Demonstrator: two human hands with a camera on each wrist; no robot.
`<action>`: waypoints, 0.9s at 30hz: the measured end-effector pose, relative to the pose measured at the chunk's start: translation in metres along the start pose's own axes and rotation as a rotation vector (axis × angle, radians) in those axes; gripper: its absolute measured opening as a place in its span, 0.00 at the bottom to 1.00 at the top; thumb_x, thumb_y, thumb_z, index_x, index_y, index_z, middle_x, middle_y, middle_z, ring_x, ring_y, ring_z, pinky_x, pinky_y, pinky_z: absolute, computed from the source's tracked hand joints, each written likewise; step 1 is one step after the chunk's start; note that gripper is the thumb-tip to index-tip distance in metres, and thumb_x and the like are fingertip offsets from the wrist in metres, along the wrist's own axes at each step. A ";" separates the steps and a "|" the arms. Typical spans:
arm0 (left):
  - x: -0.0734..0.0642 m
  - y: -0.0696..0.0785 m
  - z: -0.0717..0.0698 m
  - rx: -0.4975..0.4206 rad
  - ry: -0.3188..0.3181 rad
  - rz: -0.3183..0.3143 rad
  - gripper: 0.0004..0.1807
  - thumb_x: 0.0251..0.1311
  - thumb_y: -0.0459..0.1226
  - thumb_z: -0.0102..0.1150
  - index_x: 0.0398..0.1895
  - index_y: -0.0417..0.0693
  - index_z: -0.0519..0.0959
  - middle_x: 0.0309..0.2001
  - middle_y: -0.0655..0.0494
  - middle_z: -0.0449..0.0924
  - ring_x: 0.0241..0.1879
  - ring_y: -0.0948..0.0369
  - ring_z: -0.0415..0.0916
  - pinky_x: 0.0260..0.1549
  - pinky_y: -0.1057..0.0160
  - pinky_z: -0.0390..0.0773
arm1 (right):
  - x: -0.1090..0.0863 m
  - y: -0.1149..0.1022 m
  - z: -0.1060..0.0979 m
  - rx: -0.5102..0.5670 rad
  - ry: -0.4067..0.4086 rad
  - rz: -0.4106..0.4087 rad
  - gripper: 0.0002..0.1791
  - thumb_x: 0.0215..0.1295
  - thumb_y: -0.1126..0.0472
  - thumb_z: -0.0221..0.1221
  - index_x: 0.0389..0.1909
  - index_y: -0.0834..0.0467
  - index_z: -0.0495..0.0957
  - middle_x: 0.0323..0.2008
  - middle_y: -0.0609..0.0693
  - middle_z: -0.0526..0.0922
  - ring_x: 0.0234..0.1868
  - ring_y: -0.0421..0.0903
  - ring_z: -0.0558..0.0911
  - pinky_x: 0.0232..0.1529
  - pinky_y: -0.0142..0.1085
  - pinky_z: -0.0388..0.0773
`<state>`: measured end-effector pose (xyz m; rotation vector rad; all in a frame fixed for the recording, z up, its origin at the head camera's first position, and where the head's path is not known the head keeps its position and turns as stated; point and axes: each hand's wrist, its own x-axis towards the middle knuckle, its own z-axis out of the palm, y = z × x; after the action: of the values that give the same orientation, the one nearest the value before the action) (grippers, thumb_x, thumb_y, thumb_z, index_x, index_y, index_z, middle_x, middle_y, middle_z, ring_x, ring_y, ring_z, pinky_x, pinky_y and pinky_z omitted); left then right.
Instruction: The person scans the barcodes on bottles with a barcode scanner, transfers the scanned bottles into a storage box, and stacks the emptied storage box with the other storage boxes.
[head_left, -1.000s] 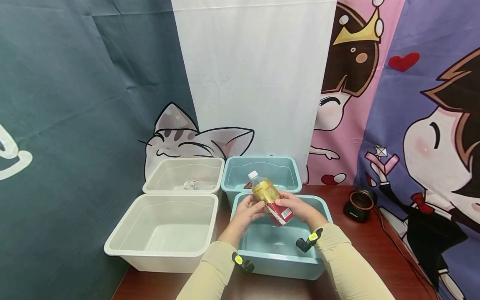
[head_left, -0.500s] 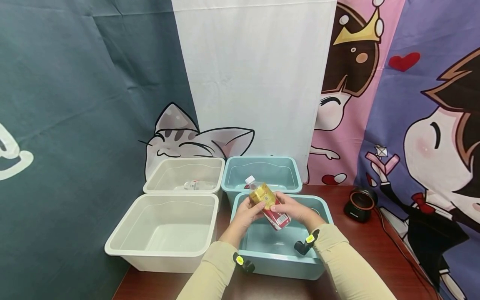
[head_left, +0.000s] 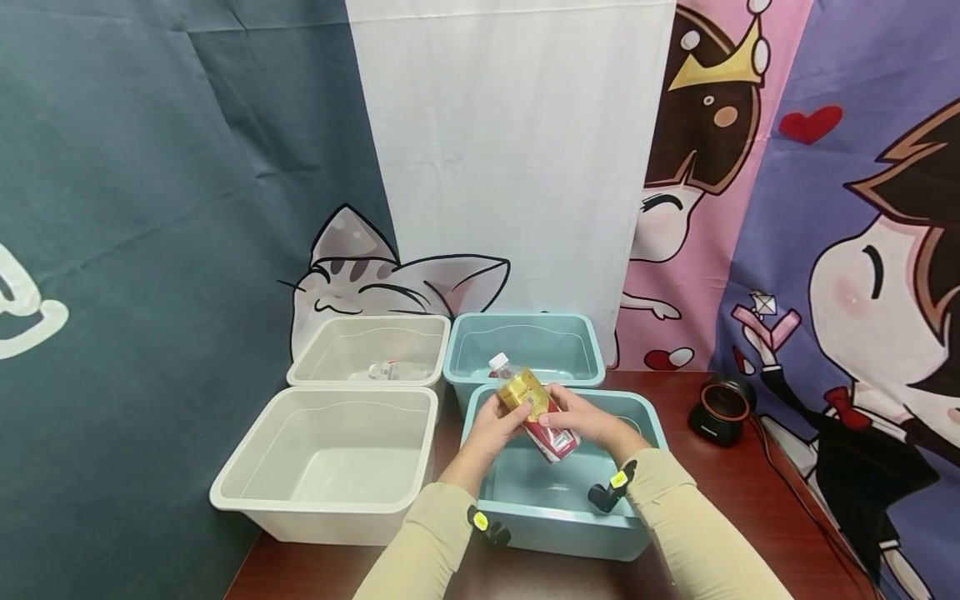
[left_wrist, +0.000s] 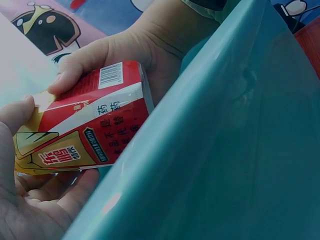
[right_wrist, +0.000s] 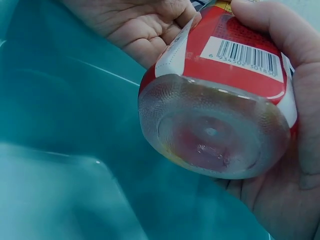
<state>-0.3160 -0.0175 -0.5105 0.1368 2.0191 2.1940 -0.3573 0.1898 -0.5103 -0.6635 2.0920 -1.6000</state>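
A clear plastic bottle (head_left: 553, 440) with a white cap and a gold and red label is held by both hands over the front blue tub (head_left: 551, 496). It tilts, cap up and to the left, base toward the lower right. My left hand (head_left: 491, 432) grips the gold part near the cap end. My right hand (head_left: 588, 419) grips it from the other side, its thumb on the label. In the right wrist view the bottle's base (right_wrist: 212, 132) faces the camera, below a barcode. In the left wrist view the label's front (left_wrist: 65, 150) shows, fingers curled beneath.
Left of the blue tub stands a white tub (head_left: 330, 467). Behind it, a second white tub (head_left: 367, 329) contains a clear bottle (head_left: 397, 370). A second blue tub (head_left: 525, 329) at the back has something red inside. A black device (head_left: 720, 408) with a cord sits on the right.
The bottle and both hands have shifted slightly down and left, and the bottle has turned a little in the grip. The tubs stay in place.
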 end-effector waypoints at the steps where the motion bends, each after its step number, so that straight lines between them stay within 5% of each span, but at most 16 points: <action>1: 0.000 0.000 0.000 -0.005 0.000 0.006 0.36 0.66 0.46 0.64 0.71 0.36 0.64 0.65 0.39 0.74 0.60 0.49 0.77 0.57 0.54 0.80 | 0.000 0.000 0.000 0.004 0.004 0.004 0.37 0.66 0.48 0.60 0.67 0.64 0.58 0.50 0.58 0.78 0.44 0.49 0.83 0.45 0.39 0.84; 8: -0.002 0.001 -0.003 -0.061 -0.007 0.037 0.34 0.68 0.45 0.62 0.70 0.37 0.65 0.64 0.40 0.75 0.61 0.49 0.76 0.60 0.52 0.77 | -0.002 -0.001 -0.003 0.124 -0.008 0.009 0.28 0.77 0.46 0.43 0.67 0.60 0.55 0.53 0.58 0.75 0.49 0.50 0.80 0.50 0.40 0.82; 12: -0.003 0.002 -0.005 -0.121 -0.029 0.038 0.33 0.69 0.44 0.59 0.71 0.35 0.65 0.64 0.39 0.75 0.62 0.49 0.76 0.63 0.50 0.74 | -0.004 -0.004 -0.002 0.231 -0.045 0.033 0.31 0.79 0.44 0.34 0.71 0.60 0.52 0.56 0.53 0.72 0.54 0.46 0.78 0.54 0.40 0.80; 19: -0.006 0.008 -0.006 -0.226 -0.060 0.054 0.33 0.70 0.42 0.56 0.72 0.35 0.61 0.65 0.39 0.72 0.63 0.51 0.75 0.64 0.52 0.73 | -0.006 -0.006 -0.003 0.436 -0.099 0.085 0.27 0.78 0.44 0.37 0.68 0.55 0.60 0.46 0.50 0.83 0.43 0.45 0.84 0.45 0.42 0.85; 27: -0.006 0.008 -0.005 -0.247 -0.066 0.059 0.32 0.70 0.40 0.57 0.72 0.34 0.61 0.66 0.39 0.72 0.64 0.50 0.74 0.65 0.52 0.72 | -0.006 -0.005 -0.004 0.475 -0.124 0.061 0.22 0.78 0.42 0.41 0.58 0.50 0.72 0.44 0.49 0.87 0.42 0.44 0.85 0.44 0.40 0.85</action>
<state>-0.3115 -0.0241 -0.5025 0.2376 1.7136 2.4181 -0.3543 0.1952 -0.5045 -0.5095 1.5441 -1.8735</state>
